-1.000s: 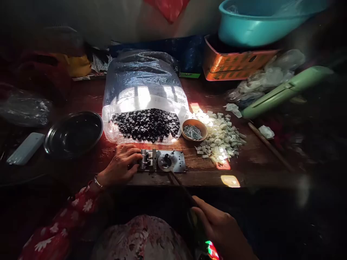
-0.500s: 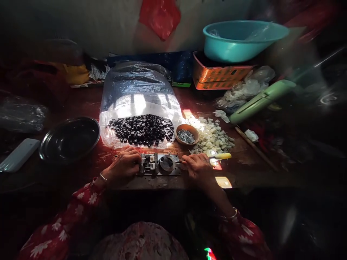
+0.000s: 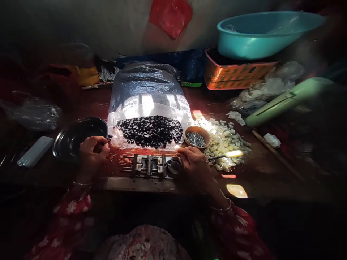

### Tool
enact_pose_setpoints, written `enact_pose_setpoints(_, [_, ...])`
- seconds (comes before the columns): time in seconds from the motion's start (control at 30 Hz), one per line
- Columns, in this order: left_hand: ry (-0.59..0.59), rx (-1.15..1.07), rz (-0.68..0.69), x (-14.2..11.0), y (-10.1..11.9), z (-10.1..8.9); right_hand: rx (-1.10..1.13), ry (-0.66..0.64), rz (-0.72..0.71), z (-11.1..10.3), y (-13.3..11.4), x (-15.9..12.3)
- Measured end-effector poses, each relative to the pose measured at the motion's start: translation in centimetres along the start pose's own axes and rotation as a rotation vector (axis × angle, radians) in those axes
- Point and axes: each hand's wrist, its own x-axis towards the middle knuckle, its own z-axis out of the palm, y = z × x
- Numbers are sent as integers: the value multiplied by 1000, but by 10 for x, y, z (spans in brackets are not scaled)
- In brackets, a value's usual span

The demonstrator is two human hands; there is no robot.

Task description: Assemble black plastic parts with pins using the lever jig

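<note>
My left hand [image 3: 93, 153] is raised over the right edge of a dark metal bowl [image 3: 60, 144]. Its thumb and forefinger pinch a small black piece [image 3: 109, 138]. A screwdriver [image 3: 233, 154] with a yellow handle runs into my right hand [image 3: 195, 164], which is closed around its shaft. The right fingertips come together above the round part of a small metal clamping jig [image 3: 149, 165]; whether they also pinch something small cannot be made out. The jig, with rods and white blocks, lies at the table's front edge. Behind it, small black round parts [image 3: 151, 130] spill from a translucent bag [image 3: 149, 86].
A brown bowl of screws or nails [image 3: 195, 139] stands beside a heap of pale small parts [image 3: 227, 141]. A white box-like object [image 3: 35, 151] lies at left. Behind right are a green tube [image 3: 287, 101], an orange basket [image 3: 238, 74] and a turquoise basin [image 3: 252, 43].
My left hand has left the jig and moved left towards the metal bowl with a small black piece. My right hand stays near the jig's right end. The view has shifted slightly.
</note>
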Motion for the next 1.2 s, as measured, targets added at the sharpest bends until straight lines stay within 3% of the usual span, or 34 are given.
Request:
enact_pose_setpoints(0.13, [-93, 256, -63, 11, -47, -13, -109, -131, 54, 20, -11, 39])
enact_pose_setpoints(0.2, [-134, 337, -99, 11, -57, -11, -200, -234, 78, 31, -15, 57])
enact_pose_setpoints(0.27, [-80, 330, -90, 10, -54, -6, -276, -307, 101, 40, -18, 70])
enact_pose_setpoints(0.4, [62, 200, 12, 12, -13, 17, -291, -331, 131, 51, -17, 78])
enact_pose_setpoints(0.5, [-86, 4, 183, 23, 29, 50, -178, -283, 126, 52, -12, 72])
enact_pose_setpoints(0.6, [-226, -22, 277, 39, 62, 89, 1, -207, 121, 49, -9, 63])
enact_pose_setpoints(0.67, [-274, 8, 295, 47, 74, 108, 136, -165, 108, 45, -10, 56])
enact_pose_setpoints(0.77, [-292, 16, 301, 52, 79, 123, 306, -116, 88, 38, -16, 42])
enact_pose_setpoints(1.0, [-257, -138, 331, 45, 70, 114, 378, -74, 73, 24, -42, 10])
enact_pose_setpoints(1.2, [-259, -359, 408, 11, 67, 71, 273, -123, -24, 22, -56, -16])
